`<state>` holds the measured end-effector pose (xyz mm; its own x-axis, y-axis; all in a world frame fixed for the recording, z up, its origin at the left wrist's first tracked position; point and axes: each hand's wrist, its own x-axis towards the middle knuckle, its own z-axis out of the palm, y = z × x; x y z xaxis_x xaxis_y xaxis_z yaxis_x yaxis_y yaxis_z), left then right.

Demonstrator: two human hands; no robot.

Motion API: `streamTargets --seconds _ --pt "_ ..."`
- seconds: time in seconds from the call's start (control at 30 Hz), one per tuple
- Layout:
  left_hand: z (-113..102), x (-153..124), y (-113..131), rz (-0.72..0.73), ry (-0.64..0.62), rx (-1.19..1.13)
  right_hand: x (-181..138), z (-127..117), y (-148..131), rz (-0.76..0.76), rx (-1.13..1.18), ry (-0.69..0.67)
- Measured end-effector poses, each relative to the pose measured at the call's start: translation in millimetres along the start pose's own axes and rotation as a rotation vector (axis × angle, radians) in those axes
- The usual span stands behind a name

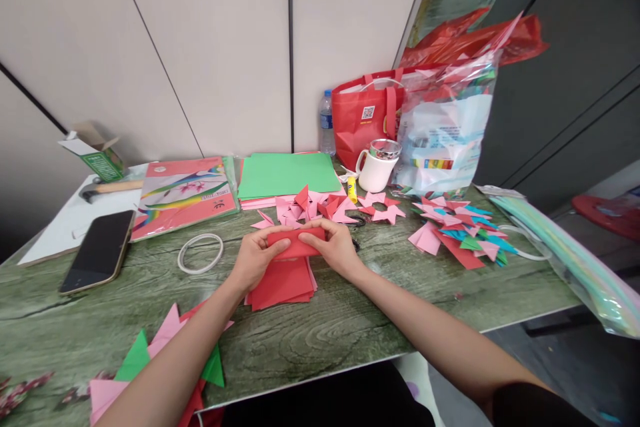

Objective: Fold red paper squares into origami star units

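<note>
A folded piece of red paper [295,245] is held level between my two hands, above the table. My left hand [257,255] pinches its left end, thumb in front and fingers behind. The right end is gripped the same way by my right hand [334,248]. Just below the held piece lies a stack of red paper sheets [281,283], with a pink edge showing at its right side. Behind my hands sits a group of folded pink and red paper pieces [313,205], partly hidden by my fingers. Dark scissor-like handles [356,221] show beside my right hand.
Green paper sheets [290,172], a paper pack [185,193], a phone [99,250] and a white ring [200,253] lie left and back. A white mug [379,165], red bag [357,120], glue stick [352,189] and colourful folded pieces [463,230] stand or lie right. A star-like paper shape [165,347] lies under my left forearm.
</note>
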<state>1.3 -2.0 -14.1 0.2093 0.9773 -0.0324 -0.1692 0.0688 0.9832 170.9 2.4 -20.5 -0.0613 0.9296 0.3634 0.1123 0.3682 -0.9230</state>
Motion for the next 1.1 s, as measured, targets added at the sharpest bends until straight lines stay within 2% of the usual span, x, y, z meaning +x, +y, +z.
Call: streamTargets --seconds 0.13,0.3,0.63,0.97,1.1 --pt "-0.2 -0.5 0.2 0.027 0.006 0.019 0.4 0.2 0.8 0.009 0.006 0.012" --pt "0.3 -1.0 0.5 0.055 0.008 0.046 0.8 1.2 3.8 0.118 0.11 0.033" --pt "0.4 -0.8 -0.6 0.046 0.022 0.066 1.4 0.3 2.6 0.061 0.042 0.043" --pt "0.5 -1.5 1.8 0.07 0.016 0.126 3.5 -0.7 5.2 0.108 0.088 0.017" --pt "0.5 -1.7 2.3 0.062 0.019 0.165 5.4 -3.2 8.4 0.148 0.074 -0.036"
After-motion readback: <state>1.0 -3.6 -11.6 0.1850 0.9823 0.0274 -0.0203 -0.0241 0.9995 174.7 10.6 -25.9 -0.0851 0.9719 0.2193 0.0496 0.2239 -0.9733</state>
